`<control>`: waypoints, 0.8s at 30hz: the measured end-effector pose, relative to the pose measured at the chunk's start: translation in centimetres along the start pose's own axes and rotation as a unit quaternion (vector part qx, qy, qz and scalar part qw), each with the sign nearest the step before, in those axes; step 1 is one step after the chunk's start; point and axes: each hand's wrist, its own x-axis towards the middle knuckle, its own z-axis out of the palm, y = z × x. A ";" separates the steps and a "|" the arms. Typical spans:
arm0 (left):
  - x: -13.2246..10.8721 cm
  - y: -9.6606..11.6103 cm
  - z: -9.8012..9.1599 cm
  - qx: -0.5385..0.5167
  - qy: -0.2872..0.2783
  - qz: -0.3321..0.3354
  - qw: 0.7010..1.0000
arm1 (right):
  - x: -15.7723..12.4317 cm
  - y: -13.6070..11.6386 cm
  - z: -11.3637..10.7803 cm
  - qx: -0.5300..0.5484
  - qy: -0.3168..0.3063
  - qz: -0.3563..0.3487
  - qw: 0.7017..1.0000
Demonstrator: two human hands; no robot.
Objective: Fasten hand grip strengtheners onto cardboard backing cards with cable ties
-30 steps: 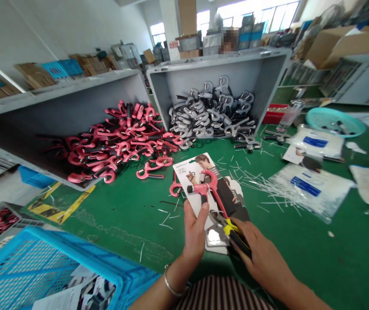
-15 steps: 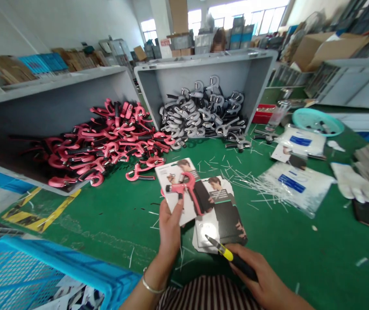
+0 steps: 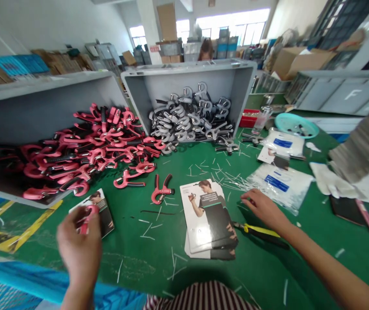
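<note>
My left hand (image 3: 79, 243) is closed around a pink hand grip strengthener (image 3: 90, 212) that lies against a printed card (image 3: 107, 215) at the left of the table. The fingers partly cover both. My right hand (image 3: 264, 209) holds nothing, its fingers apart and reaching left over the green table. Under its wrist lie yellow-and-black cutting pliers (image 3: 262, 231). A stack of printed cards (image 3: 204, 215) sits between the hands, with a single pink grip strengthener (image 3: 161, 189) behind it to the left. Loose white zip ties (image 3: 232, 181) are strewn beyond the right hand.
A tipped grey bin (image 3: 84, 82) spills pink grip strengtheners; another grey bin (image 3: 242, 94) holds grey ones. Bags of zip ties (image 3: 281, 185), a turquoise plate (image 3: 314, 129), a white glove (image 3: 329, 181) and a paper stack (image 3: 362, 146) are at right. A blue crate (image 3: 13, 280) stands front left.
My left hand has carried the card and pink grip strengthener left and down to the table. My right hand has let go of the pliers and moved forward and right.
</note>
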 end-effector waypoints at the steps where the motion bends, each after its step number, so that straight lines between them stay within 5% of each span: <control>1: -1.3 1.2 2.0 -0.047 -0.012 0.056 0.997 | 2.1 -0.4 0.2 -0.010 -0.001 0.015 1.000; 4: -6.3 4.5 8.4 -0.145 -0.239 0.089 0.956 | 6.7 -1.1 1.5 -0.032 0.002 0.051 0.998; 7: -10.6 5.9 13.2 -0.181 -0.301 0.076 0.933 | 8.3 -0.9 2.3 -0.039 -0.004 0.061 0.997; 9: -11.9 6.1 14.6 -0.207 -0.314 0.074 0.924 | 8.2 -0.4 2.2 -0.036 -0.008 0.057 0.998; 19: -10.4 5.8 14.1 -0.231 -0.354 0.069 0.904 | 9.6 0.4 1.5 0.057 0.023 0.094 0.994; 24: -9.6 6.3 12.1 -0.221 -0.303 0.056 0.925 | 10.4 1.1 -0.4 0.211 0.064 0.085 0.972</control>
